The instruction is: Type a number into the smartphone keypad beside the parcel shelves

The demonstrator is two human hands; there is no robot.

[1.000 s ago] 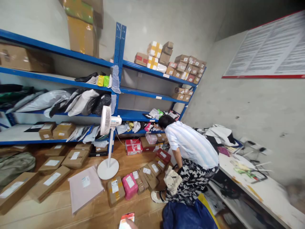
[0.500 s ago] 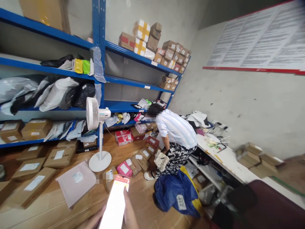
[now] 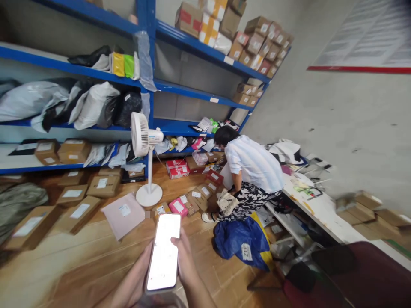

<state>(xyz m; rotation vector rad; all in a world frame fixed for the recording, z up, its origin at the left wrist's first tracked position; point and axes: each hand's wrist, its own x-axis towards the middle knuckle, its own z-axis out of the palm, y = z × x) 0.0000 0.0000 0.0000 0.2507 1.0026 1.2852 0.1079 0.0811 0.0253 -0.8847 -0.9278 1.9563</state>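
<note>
Both hands hold lit phone (image 3: 163, 252) upright at bottom centre: left hand (image 3: 136, 278) cups left edge, right hand (image 3: 186, 265) on right edge, thumb over screen. Wooden floor (image 3: 80, 261) strewn with cardboard parcels (image 3: 78, 214). White standing fan (image 3: 143, 141) before blue shelving (image 3: 150, 85). Crouched person (image 3: 253, 169) sorts parcels beside white table (image 3: 321, 209); blue bag (image 3: 240, 244) nearby.

One phone (image 3: 164, 252) at the bottom centre, lit, with two hands on it — the left hand (image 3: 136, 278) and the right hand (image 3: 186, 265). One standing fan (image 3: 143, 141) at centre left. One crouching person (image 3: 250, 171) right of centre. One blue bag (image 3: 240, 239) just below that person — one pink flat parcel (image 3: 123, 214) lower left
</note>
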